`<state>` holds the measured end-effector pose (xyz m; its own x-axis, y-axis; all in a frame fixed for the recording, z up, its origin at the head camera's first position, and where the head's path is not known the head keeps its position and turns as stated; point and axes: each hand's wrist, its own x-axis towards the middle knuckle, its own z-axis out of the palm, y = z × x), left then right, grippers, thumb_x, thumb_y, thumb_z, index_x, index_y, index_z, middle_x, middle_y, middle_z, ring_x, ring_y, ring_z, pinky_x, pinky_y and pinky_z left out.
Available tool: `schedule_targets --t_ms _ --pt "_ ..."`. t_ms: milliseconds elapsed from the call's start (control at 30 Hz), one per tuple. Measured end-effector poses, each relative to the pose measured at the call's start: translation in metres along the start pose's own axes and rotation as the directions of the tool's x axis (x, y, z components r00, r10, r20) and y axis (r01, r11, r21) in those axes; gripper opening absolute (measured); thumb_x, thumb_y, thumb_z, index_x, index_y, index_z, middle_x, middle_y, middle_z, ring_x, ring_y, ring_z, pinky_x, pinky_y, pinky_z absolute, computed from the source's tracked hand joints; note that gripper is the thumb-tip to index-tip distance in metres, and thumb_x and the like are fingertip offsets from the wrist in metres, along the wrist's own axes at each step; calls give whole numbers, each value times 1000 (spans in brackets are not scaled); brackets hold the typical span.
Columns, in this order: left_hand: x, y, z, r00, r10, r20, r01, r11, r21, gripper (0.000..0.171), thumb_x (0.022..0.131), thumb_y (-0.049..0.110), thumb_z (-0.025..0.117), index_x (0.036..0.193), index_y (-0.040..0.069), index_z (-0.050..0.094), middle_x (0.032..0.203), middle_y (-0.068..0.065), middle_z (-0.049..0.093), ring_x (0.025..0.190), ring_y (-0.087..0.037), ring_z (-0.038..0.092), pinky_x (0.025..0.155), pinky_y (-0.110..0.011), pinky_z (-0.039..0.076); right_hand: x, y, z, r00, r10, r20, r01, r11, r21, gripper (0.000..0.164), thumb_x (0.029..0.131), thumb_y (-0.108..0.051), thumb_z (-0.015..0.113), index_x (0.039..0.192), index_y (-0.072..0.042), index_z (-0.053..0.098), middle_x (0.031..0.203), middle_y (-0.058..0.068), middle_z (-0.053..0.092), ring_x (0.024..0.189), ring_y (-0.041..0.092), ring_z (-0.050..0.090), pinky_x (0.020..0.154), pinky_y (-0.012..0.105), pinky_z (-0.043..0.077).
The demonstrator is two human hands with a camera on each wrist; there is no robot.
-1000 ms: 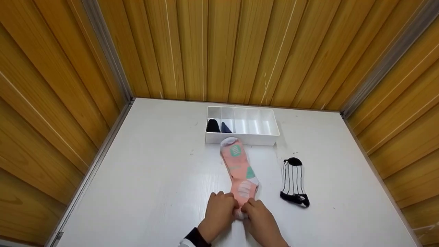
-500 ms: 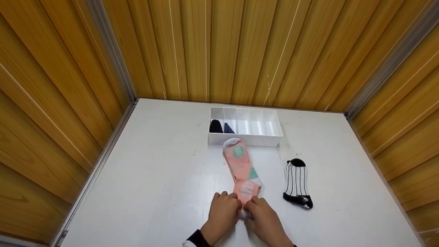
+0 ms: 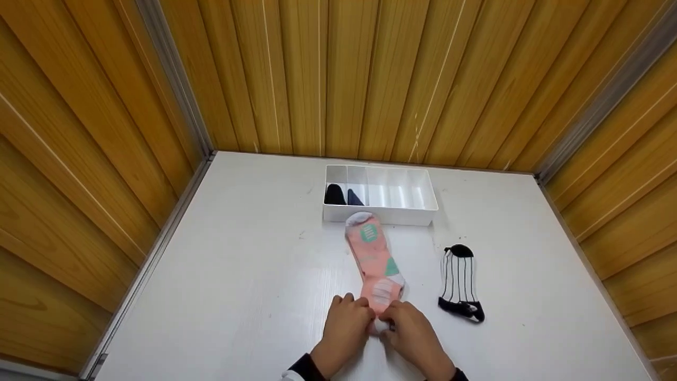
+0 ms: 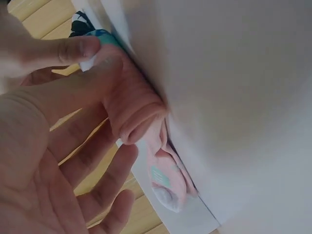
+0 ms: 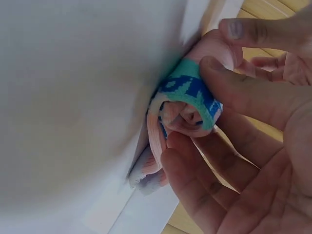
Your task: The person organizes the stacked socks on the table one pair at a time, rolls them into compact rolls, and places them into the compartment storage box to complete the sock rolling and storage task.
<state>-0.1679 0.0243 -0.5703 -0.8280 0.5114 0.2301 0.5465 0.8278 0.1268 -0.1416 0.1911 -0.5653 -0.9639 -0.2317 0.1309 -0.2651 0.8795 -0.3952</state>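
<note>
A pair of pink socks [image 3: 373,256] with mint patches and pale toes lies lengthwise on the table, its near end rolled up. My left hand [image 3: 346,324] holds the roll's left end, thumb on top and fingers on its far side. At the right end, my right hand [image 3: 416,333] grips the same roll [image 5: 190,90], where a teal and blue cuff shows coiled layers. In the left wrist view the pink roll [image 4: 134,95] sits between thumb and fingers, the unrolled toe part stretching away behind it. The hands hide much of the roll in the head view.
Just beyond the sock toes stands a white divided box [image 3: 381,216], with a black item [image 3: 334,194] and a navy item [image 3: 354,198] in its left compartments. A black-and-white striped sock [image 3: 460,283] lies to the right. Wood-look walls [image 3: 349,79] enclose the table.
The head view has shifted slightly, so everything appears a little further right. My right fingers have moved a little at the roll. The socks and box otherwise look the same.
</note>
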Motion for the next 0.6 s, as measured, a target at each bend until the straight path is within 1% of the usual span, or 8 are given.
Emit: schedule_targets --t_ms 67,200,300,367,467,600 --pt "2 0 1 1000 -7 2 7 1000 0 9 76 21 83 80 29 81 77 8 67 70 -17 55 65 -34 40 -1 -1 0 999 -22 -26 22 1000 -17 19 69 -9 87 78 -15 71 79 -9 58 74 9 50 64 30 42" --pt "5 -2 1 1000 -13 13 13 999 -38 12 75 19 83 79 30 82 76 8 69 69 -17 56 64 -35 40 -8 -4 4 995 -57 -82 52 996 -71 29 66 -7 89 83 -16 68 88 -8 55 78 12 49 64 29 42" --pt "5 -5 0 1000 -11 15 12 998 -59 13 72 21 85 79 32 82 76 9 69 69 -17 58 65 -36 41 -11 -4 9 989 -97 -115 84 990 -115 32 66 -6 89 85 -17 66 90 -8 53 79 12 48 62 27 43" --pt "5 -7 -1 1000 -11 18 12 998 -65 14 72 21 86 80 32 82 75 10 70 70 -17 59 66 -36 42 -10 -2 10 987 -112 -119 99 988 -116 29 67 -5 87 83 -16 66 87 -8 54 77 12 49 61 26 43" --pt "6 -8 -1 1000 1 -8 -1 999 -33 11 73 25 86 79 32 82 74 10 72 70 -17 60 67 -36 43 -6 2 8 988 -102 -117 93 993 -76 24 69 -8 88 84 -15 70 88 -9 59 78 10 53 64 27 46" --pt "5 -6 2 998 14 -60 -14 1000 5 8 76 25 84 77 32 81 73 11 73 69 -16 58 66 -35 42 0 10 1 995 -77 -70 75 997 -36 20 72 -10 88 87 -14 76 90 -9 62 79 9 57 68 30 49"
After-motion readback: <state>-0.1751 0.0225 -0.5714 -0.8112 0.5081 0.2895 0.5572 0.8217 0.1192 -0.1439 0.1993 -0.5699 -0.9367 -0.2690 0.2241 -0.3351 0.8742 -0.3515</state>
